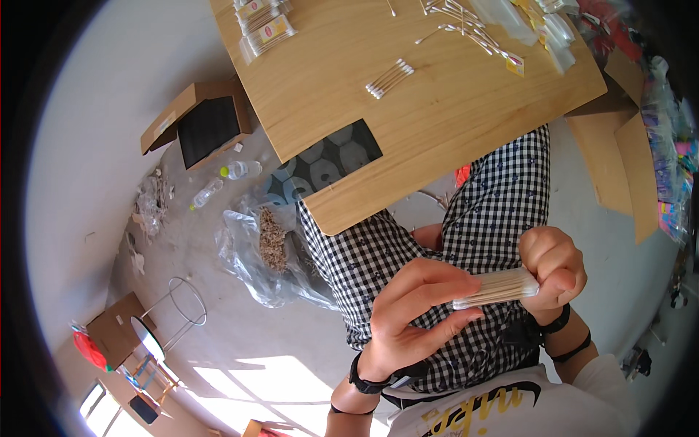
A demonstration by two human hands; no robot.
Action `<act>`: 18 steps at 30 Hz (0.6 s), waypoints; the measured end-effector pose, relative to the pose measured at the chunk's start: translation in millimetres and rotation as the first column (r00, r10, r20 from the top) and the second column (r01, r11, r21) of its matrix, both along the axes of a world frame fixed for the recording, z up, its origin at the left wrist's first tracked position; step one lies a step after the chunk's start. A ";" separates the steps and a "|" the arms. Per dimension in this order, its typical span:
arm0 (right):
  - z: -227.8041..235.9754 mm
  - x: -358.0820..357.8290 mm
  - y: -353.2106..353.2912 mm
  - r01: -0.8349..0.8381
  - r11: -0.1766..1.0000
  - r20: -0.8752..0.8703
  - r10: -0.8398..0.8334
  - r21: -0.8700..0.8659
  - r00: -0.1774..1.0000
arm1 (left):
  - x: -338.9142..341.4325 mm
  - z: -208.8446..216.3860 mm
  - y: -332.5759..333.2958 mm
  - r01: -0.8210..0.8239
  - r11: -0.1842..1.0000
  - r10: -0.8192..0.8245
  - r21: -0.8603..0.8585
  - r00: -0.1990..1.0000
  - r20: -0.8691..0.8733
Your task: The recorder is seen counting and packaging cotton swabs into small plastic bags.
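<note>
Above my lap I hold a flat bundle of cotton swabs (498,288) that looks wrapped in clear plastic. The fingers and thumb of my left hand (415,309) pinch its left end. My right hand (556,268) is closed on its right end, with the fingers curled. On the wooden table (306,109) ahead lies a small row of cotton swabs (390,79). Loose cotton swabs (470,29) are scattered farther back, beside a small yellow label card (515,65). Packed bundles of cotton swabs (269,30) are stacked at the far left.
Clear plastic bags (558,44) lie at the table's far right. A rectangular cutout (335,156) opens near its left edge. Open cardboard boxes (619,146) stand to the right. On the floor at left are a plastic bag with brown bits (273,240), bottles (240,170) and another box (207,120).
</note>
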State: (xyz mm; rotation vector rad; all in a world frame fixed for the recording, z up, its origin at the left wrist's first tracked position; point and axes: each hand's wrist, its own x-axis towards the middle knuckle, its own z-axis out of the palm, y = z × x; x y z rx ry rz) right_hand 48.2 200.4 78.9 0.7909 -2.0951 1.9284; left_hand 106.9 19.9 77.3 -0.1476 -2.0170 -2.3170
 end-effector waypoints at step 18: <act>10.0 6.0 -11.1 0.128 0.991 0.502 -0.129 0.038 0.855 | 5.1 -7.0 -5.7 0.013 0.963 -0.085 0.270 0.963 0.257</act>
